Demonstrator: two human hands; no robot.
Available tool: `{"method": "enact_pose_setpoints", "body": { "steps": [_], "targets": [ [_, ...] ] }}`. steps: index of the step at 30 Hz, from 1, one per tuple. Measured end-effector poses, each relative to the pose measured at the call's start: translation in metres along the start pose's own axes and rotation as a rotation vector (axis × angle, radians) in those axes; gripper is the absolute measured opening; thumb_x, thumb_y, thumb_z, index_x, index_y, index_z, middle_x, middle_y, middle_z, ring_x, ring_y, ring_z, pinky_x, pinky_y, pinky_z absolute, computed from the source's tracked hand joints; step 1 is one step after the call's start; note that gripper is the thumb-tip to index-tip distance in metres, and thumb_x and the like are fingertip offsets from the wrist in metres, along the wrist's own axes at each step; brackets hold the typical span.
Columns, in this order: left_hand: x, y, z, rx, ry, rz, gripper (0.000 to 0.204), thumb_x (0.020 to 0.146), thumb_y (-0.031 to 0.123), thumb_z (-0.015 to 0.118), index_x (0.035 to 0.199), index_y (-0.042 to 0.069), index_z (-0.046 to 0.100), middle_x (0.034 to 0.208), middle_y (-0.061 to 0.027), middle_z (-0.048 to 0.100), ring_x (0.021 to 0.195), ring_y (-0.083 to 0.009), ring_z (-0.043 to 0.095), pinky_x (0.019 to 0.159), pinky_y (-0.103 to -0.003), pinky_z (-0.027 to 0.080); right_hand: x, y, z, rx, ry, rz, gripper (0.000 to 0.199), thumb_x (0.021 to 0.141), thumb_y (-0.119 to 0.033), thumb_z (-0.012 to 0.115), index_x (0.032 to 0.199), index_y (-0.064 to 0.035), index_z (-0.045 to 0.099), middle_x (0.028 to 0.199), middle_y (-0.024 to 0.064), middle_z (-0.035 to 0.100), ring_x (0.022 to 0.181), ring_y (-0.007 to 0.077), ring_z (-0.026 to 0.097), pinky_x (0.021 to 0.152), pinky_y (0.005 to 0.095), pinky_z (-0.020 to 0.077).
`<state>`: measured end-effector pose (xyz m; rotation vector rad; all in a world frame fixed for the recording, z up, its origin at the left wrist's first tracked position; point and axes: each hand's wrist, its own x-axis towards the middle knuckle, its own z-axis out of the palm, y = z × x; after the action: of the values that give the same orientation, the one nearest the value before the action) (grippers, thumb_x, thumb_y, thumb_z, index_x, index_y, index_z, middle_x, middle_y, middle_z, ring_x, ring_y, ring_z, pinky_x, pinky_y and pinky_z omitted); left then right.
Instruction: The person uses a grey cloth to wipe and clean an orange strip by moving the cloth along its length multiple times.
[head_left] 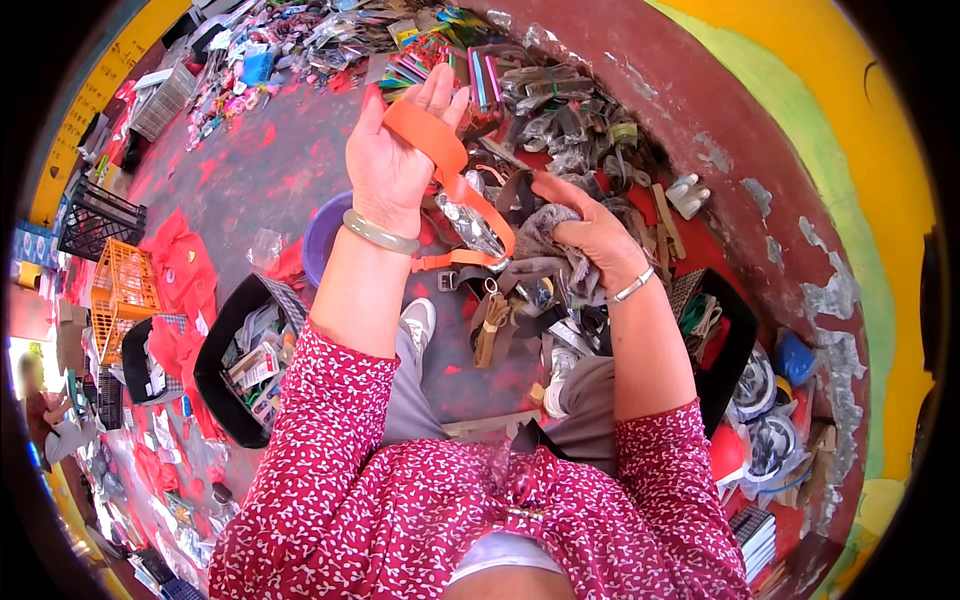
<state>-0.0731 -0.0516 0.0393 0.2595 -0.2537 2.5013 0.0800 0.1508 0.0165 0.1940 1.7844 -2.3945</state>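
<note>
My left hand (388, 175) is raised palm up, holding a flat orange strap (428, 135) that runs across its fingers. The strap curls down in a loop between my hands, and its lower end carries an orange buckle. On the other side, my right hand (595, 240) has its thumb and fingers closed around a bunched grey fuzzy cloth (562, 262). A dark strap lies by its fingertips, and whether they hold that too I cannot tell. Below hang or lie dark belts and a bundle of tan strap (490, 332).
A purple basin (322, 238) stands beside my left forearm. Black bins (225, 385) of small goods flank my legs. Piled straps and plastic-wrapped goods (560, 100) lie ahead along the red wall. An orange crate (122, 290) and a seated person (45, 410) are at far left.
</note>
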Motion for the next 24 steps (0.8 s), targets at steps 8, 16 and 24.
{"method": "enact_pose_setpoints", "body": {
  "steps": [8, 16, 24],
  "targets": [
    [-0.002, -0.009, 0.005, -0.132, -0.024, -0.103, 0.056, 0.100, 0.029, 0.027, 0.133, -0.016, 0.018, 0.139, -0.0311, 0.029, 0.131, -0.0409, 0.032, 0.111, -0.052, 0.028, 0.012, 0.017, 0.030, 0.165, -0.168, 0.169, 0.086, 0.064, 0.014, 0.046, 0.144, -0.0092, 0.028, 0.139, 0.0131, 0.037, 0.103, 0.0138, 0.056, 0.080, 0.0242, 0.0476],
    [-0.004, -0.006, 0.002, 0.063, 0.064, -0.012, 0.057, 0.099, 0.029, 0.029, 0.132, -0.018, 0.019, 0.139, -0.0304, 0.030, 0.131, -0.0388, 0.033, 0.110, -0.047, 0.031, 0.001, 0.015, 0.039, 0.362, -0.244, 0.258, 0.055, 0.070, 0.010, 0.047, 0.125, 0.0070, 0.048, 0.100, 0.0124, 0.065, 0.086, 0.0214, 0.066, 0.081, 0.0324, 0.0538],
    [-0.003, -0.021, -0.004, -0.096, 0.095, -0.208, 0.053, 0.100, 0.026, 0.024, 0.126, -0.020, 0.027, 0.136, -0.0312, 0.035, 0.128, -0.0403, 0.037, 0.108, -0.048, 0.033, 0.013, 0.020, 0.054, 0.061, -0.207, -0.111, 0.078, 0.065, 0.010, 0.046, 0.140, -0.0015, 0.032, 0.129, 0.0085, 0.049, 0.101, 0.0164, 0.060, 0.080, 0.0235, 0.0480]
  ]
}}
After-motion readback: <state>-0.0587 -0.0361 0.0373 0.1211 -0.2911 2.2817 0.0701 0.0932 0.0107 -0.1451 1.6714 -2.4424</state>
